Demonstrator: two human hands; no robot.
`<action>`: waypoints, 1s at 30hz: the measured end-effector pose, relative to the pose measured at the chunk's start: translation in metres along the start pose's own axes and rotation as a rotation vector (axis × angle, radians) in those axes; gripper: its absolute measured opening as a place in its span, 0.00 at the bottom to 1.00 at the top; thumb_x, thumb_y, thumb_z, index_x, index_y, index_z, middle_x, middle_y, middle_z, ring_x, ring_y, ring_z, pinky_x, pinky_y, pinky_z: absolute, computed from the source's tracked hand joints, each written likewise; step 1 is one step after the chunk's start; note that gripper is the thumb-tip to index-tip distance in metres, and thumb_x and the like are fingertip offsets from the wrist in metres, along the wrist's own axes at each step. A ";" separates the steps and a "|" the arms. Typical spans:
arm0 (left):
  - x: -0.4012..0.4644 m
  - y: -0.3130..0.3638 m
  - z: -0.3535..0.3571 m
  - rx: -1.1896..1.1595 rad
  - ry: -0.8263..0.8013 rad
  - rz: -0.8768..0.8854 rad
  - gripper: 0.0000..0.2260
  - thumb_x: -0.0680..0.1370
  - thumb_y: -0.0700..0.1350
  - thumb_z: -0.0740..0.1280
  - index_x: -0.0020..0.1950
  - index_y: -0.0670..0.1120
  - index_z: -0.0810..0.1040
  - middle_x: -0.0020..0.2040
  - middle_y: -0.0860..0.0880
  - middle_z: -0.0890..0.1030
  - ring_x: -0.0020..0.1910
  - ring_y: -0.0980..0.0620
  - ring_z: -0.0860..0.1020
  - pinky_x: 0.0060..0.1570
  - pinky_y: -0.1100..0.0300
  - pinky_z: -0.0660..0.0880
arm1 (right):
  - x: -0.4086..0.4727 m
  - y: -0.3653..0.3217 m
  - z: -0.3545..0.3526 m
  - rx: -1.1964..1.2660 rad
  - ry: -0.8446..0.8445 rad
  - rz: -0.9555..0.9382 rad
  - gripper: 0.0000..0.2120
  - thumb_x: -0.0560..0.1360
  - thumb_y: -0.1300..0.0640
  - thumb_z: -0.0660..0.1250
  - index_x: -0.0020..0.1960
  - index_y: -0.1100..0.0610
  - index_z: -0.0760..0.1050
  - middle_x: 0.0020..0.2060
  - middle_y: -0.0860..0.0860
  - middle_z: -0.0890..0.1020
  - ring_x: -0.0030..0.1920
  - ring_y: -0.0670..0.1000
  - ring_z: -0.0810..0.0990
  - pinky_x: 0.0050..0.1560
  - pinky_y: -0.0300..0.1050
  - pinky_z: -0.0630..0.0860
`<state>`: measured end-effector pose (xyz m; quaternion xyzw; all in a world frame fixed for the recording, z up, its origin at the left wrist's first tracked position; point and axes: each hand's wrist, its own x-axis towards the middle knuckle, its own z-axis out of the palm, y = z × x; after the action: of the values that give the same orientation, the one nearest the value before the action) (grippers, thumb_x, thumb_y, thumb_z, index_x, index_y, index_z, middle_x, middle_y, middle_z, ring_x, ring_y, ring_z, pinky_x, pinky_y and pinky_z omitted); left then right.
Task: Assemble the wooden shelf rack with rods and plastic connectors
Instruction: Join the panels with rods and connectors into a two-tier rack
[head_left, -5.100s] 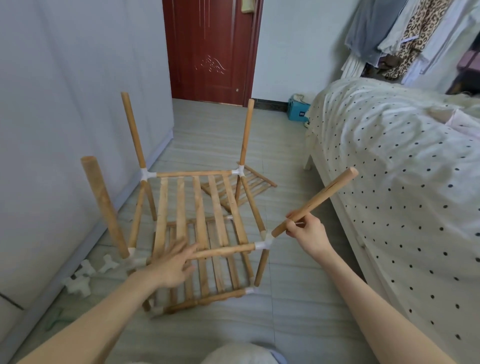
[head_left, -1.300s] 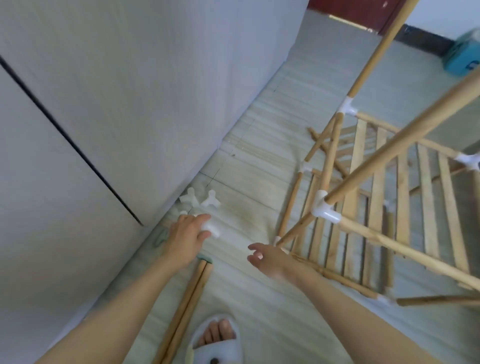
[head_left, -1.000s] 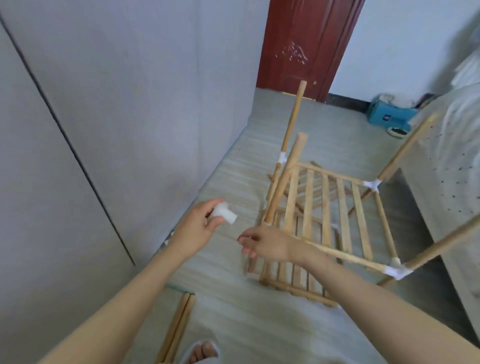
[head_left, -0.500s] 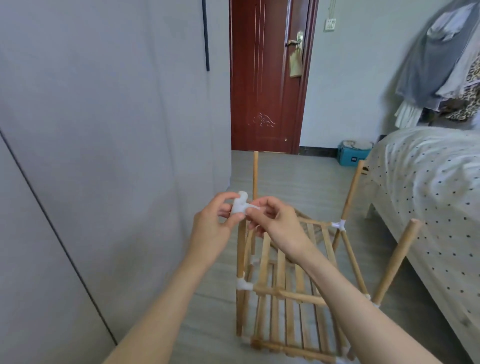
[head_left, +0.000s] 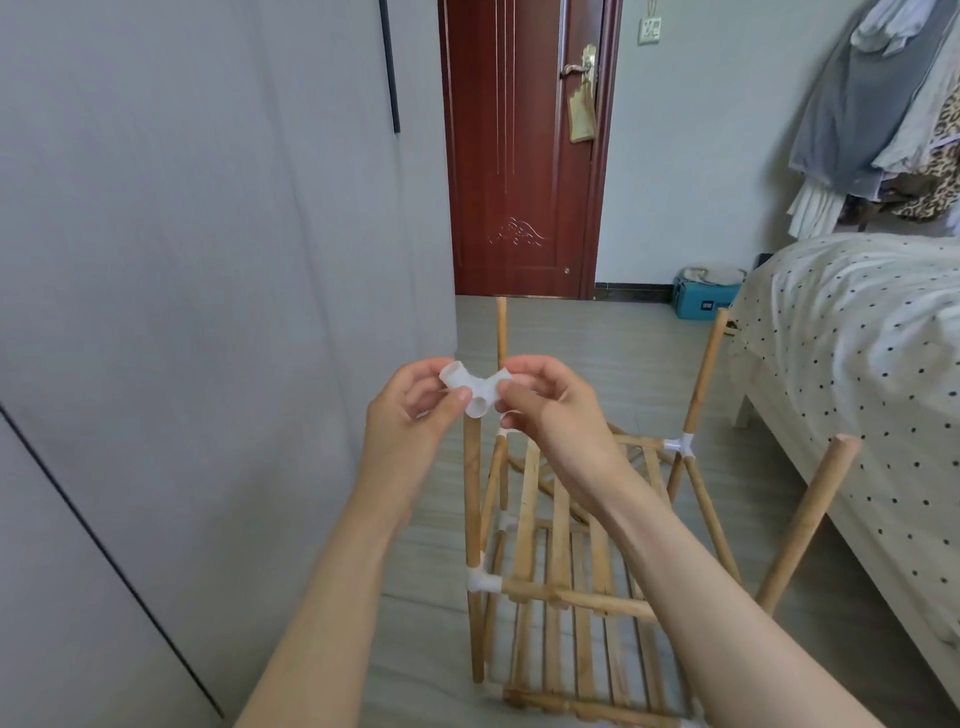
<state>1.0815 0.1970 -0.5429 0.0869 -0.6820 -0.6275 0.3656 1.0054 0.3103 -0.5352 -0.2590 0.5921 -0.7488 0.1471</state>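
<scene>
Pinching a white plastic connector (head_left: 475, 392) between them, the left hand (head_left: 415, 415) and right hand (head_left: 550, 410) hold it just above an upright rod (head_left: 472, 499); rack (head_left: 582, 597) below.

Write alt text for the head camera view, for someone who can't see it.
Both hands, left hand and right hand, hold a white plastic connector just above the top of an upright wooden rod of a half-built slatted rack. A red door stands beyond, a polka-dot bed on the right.

White connector (head_left: 475, 391), tan wooden rack (head_left: 566, 571), dark red door (head_left: 519, 156), cream bedspread (head_left: 857, 332) with black dots.
</scene>
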 end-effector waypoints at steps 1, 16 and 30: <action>0.000 -0.001 0.001 0.004 0.004 0.016 0.10 0.74 0.35 0.69 0.50 0.50 0.77 0.47 0.53 0.83 0.45 0.62 0.80 0.43 0.71 0.74 | 0.001 0.001 0.000 0.038 0.015 0.005 0.06 0.76 0.65 0.65 0.51 0.57 0.75 0.40 0.54 0.79 0.35 0.46 0.77 0.38 0.36 0.77; 0.005 -0.011 0.000 0.058 0.041 0.041 0.14 0.75 0.36 0.67 0.51 0.56 0.77 0.47 0.56 0.82 0.47 0.61 0.81 0.50 0.66 0.77 | 0.012 0.013 0.007 -0.044 0.058 -0.024 0.11 0.77 0.67 0.61 0.58 0.61 0.76 0.51 0.58 0.80 0.41 0.45 0.80 0.41 0.31 0.77; 0.009 -0.016 0.022 0.135 -0.020 0.137 0.15 0.75 0.32 0.66 0.47 0.53 0.76 0.51 0.51 0.81 0.54 0.55 0.78 0.56 0.62 0.75 | 0.014 0.020 -0.004 0.082 0.051 0.163 0.09 0.78 0.65 0.61 0.56 0.65 0.77 0.46 0.57 0.81 0.41 0.48 0.80 0.42 0.35 0.78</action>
<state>1.0562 0.2065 -0.5530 0.0583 -0.7306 -0.5543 0.3943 0.9897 0.3009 -0.5518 -0.1844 0.5836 -0.7644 0.2028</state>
